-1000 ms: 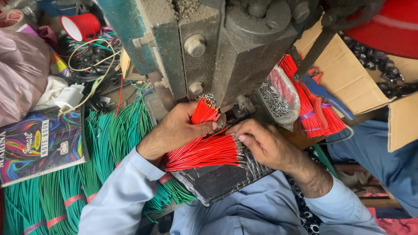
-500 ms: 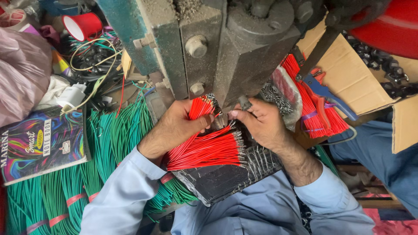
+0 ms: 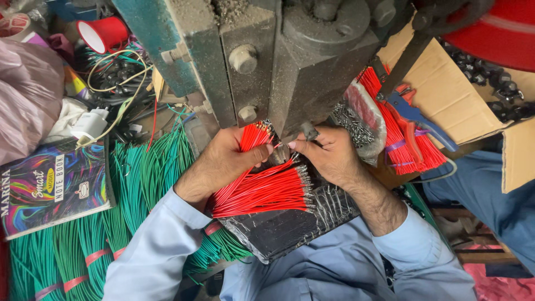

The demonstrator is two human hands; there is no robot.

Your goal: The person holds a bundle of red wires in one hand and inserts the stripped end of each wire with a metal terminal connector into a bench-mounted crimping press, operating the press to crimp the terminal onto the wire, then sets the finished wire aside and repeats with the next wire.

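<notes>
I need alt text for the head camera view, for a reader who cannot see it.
Under a heavy metal press, the left hand grips a bundle of red wires while the right hand pinches at the press base. Green wire bundles and a colourful notebook lie on the left.

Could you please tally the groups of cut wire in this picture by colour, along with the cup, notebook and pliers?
Red wire groups: 3, a bundle in the left hand, loose pieces on the black tray, a bundle by the cardboard
Green wire pile: 1
Red cup: 1
Notebook: 1
Blue pliers: 1
Total: 7
</notes>
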